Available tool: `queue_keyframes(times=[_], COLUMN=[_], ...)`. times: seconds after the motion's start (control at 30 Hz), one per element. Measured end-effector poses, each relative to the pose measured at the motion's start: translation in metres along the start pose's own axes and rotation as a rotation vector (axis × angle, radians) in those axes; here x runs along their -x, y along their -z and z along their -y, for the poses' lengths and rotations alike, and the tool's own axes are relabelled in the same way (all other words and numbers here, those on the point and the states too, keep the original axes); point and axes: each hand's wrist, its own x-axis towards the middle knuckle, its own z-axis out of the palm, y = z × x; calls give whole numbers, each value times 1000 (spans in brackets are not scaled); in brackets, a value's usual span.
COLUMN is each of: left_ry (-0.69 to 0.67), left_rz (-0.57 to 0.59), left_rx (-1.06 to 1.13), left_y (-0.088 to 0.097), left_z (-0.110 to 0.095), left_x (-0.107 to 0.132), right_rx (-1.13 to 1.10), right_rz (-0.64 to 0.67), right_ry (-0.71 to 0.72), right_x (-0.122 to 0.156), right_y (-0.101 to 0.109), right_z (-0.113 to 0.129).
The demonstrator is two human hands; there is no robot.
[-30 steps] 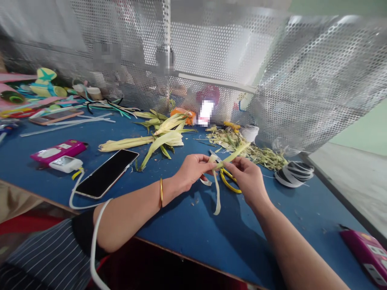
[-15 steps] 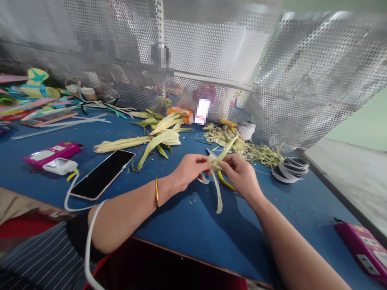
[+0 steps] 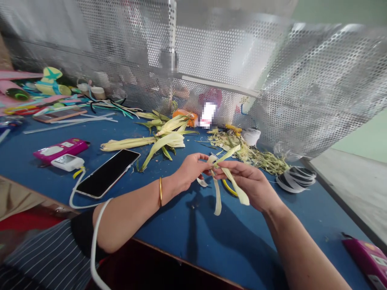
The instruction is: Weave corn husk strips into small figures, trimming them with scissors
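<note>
Above the blue table (image 3: pixel 187 225), both hands work pale yellow-green leaf strips (image 3: pixel 217 193). My left hand (image 3: pixel 191 169) pinches the folded part of the strips between thumb and fingers; a gold bangle sits on that wrist. My right hand (image 3: pixel 249 181) lies palm up with its fingers extended under the strips, and one strip drapes across its palm. One long end hangs down toward the table, another points up and right. Yellow-handled scissors (image 3: pixel 227 187) lie on the table just behind the hands, mostly hidden.
A pile of green-yellow leaves (image 3: pixel 160 139), a black phone (image 3: pixel 106 173), a pink device (image 3: pixel 60 147) with a white charger (image 3: pixel 67 162) lie left. Leaf scraps (image 3: pixel 256 155) and a striped ribbon coil (image 3: pixel 296 178) lie right. A perforated metal screen (image 3: pixel 242 68) walls the back.
My right hand has turned from a pinch on the strip to palm up, with a strip now lying across it. The left hand keeps its pinch.
</note>
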Motion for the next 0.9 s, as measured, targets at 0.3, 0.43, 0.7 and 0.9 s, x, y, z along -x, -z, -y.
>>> queue_keyframes(times=[0.3,0.43,0.7,0.9], left_ry=[74,101,115,121], left_rz=[80,58,32,21], left_rx=[-21,-10,7,15], left_y=[-2,-4,-5,-6], left_z=[-2,-2,-4,-2], left_x=[3,4,5,6], right_rx=[111,173,768,883], right_rz=[-456,-454,-365,-326], right_ry=[377,246,187,105], right_x=[-6,-7,-4,-4], right_y=[-4,-6,-7,-11], right_z=[-5,-6,-10,-8])
